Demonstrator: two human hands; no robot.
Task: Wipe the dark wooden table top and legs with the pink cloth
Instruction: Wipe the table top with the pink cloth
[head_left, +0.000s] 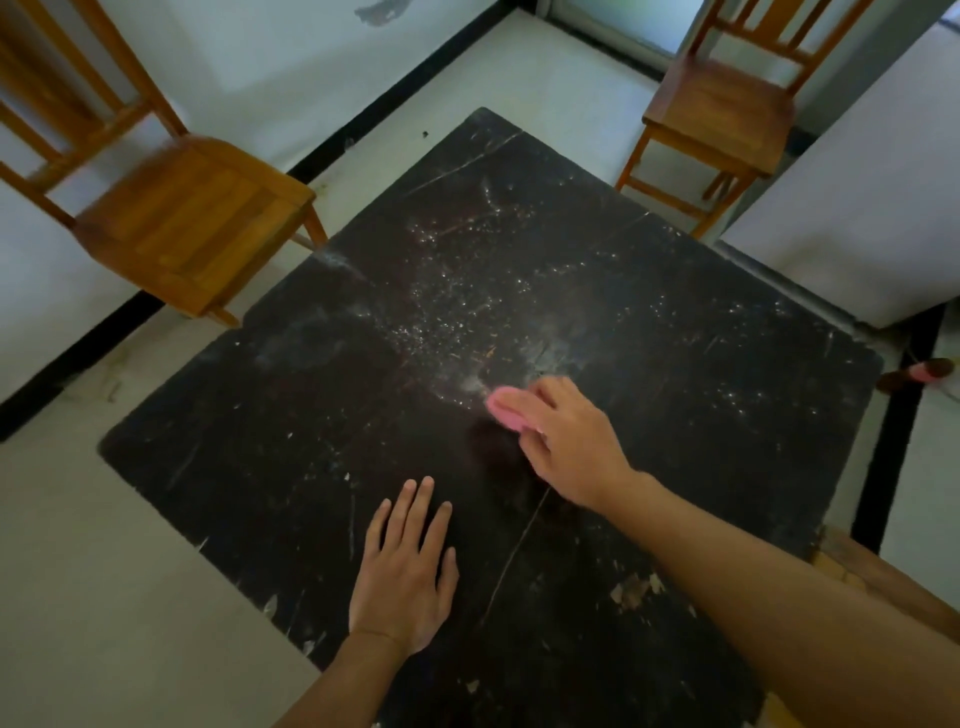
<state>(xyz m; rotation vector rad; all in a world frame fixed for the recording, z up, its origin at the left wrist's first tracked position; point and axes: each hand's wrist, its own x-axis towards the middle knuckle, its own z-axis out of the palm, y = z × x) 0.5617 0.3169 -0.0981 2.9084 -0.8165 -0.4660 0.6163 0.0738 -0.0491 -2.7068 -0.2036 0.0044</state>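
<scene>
Left hand (402, 582): flat on the dark table (249, 441), fingers straight — lower centre of the frame.
Right hand (571, 441): mid-frame, fingers curled over the pink cloth (508, 408), pressing it to the top.
Dust: white specks above the cloth.
Chairs: upper left (192, 218) and upper right (722, 109) — on the floor.

A pale floor (545, 78) meets the white wall (270, 57) along a black skirting (363, 118). A slat-backed wooden left chair (192, 218) stands against that wall, and a matching right chair (727, 114) stands beside a big white block (857, 208). Daylight enters through an opening (623, 21) at the far end.
</scene>
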